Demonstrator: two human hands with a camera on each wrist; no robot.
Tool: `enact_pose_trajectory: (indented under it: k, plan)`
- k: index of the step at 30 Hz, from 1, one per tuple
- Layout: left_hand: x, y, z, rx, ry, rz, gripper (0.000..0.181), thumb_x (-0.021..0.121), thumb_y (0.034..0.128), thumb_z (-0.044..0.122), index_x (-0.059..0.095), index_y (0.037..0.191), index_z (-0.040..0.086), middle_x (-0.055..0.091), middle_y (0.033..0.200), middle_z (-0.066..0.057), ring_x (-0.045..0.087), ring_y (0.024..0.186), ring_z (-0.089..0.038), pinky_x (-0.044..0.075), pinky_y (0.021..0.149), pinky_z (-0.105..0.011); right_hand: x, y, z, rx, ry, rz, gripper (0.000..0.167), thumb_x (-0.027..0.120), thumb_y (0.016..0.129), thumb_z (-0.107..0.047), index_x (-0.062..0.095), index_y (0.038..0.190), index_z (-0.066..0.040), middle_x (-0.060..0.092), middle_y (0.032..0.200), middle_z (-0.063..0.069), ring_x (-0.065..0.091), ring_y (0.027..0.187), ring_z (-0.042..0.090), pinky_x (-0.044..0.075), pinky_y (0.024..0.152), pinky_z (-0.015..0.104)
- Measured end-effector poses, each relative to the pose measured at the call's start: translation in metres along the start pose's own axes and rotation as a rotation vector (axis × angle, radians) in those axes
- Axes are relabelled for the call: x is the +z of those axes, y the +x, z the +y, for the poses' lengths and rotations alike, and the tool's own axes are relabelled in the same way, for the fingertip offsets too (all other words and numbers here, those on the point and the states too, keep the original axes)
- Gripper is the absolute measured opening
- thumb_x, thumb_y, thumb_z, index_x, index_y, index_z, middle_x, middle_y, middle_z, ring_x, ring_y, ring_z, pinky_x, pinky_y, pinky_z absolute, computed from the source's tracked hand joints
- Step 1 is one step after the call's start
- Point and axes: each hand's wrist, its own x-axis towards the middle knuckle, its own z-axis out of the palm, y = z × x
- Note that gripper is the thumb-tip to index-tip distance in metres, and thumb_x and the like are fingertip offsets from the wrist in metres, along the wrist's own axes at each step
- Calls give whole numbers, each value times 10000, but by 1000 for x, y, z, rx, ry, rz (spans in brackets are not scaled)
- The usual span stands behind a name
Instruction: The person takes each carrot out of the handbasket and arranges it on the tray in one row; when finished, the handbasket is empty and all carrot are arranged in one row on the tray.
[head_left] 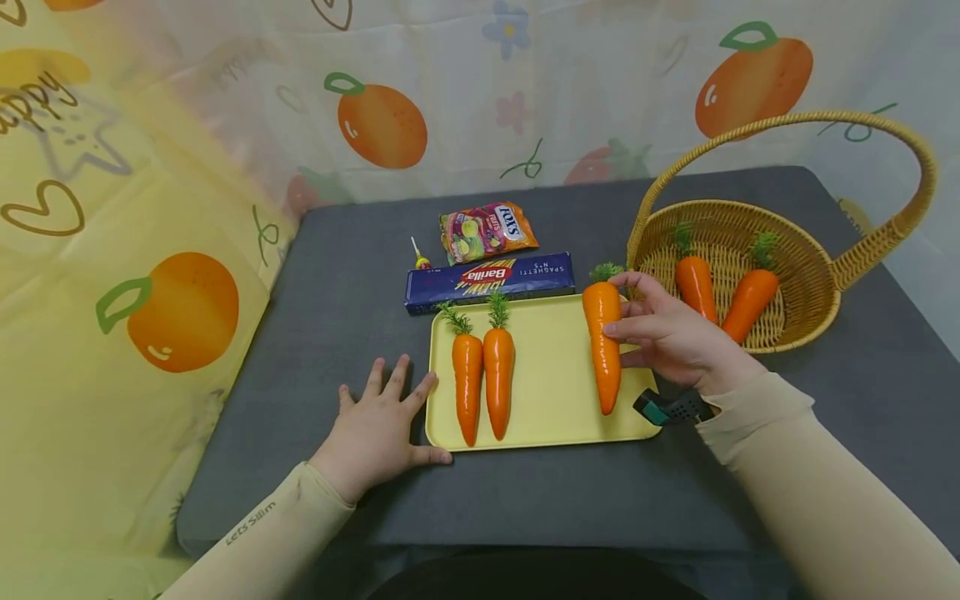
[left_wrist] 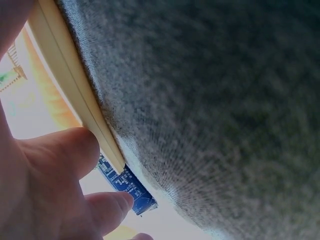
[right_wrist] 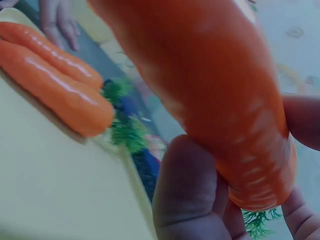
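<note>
Carrot, orange with a green leafy top, is held in the head view over the right part of a yellow tray, its tip directed toward the near side. It is pinched near its thick end by the right hand, so that grip is clamped on the carrot. A dark band is worn on the right wrist. The left hand is laid at the tray's left edge, over the worktop, with its grip spread apart. Toward the left of the tray, a left-hand carrot and its neighbour are placed side by side, tops to the far side. Two carrots are contained in a wicker basket at the right. Beyond the tray, a blue spaghetti box is set, with a sweets bag behind it.

In the left wrist view, the tray's rim is seen beside the fingers; whether it is touched cannot be told.

In the right wrist view, the held carrot is gripped between fingertips, its leafy top partly hidden; the tray's paired carrots are seen at the left.
</note>
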Motion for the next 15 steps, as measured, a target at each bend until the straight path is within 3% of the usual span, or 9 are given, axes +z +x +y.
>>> enact_pose_trajectory:
  k: [8, 15]
  plan:
    - [3, 1, -3, 5, -1, 16, 1210, 726, 791, 919, 357, 1753, 284, 231, 1820, -242, 190, 1656, -592, 244, 1114, -951, 34, 30, 14, 76, -62, -21, 606, 642, 1067, 14, 302, 1528, -183, 551, 1283, 164, 706, 1030, 255, 676, 856, 424]
    - [3, 0, -2, 4, -3, 13, 1216, 730, 785, 923, 363, 1750, 281, 232, 1819, -245, 199, 1653, -591, 253, 1111, -950, 56, 48, 28, 132, -107, 23, 696, 703, 1022, 20, 320, 1570, -175, 504, 1295, 193, 683, 980, 274, 672, 768, 384]
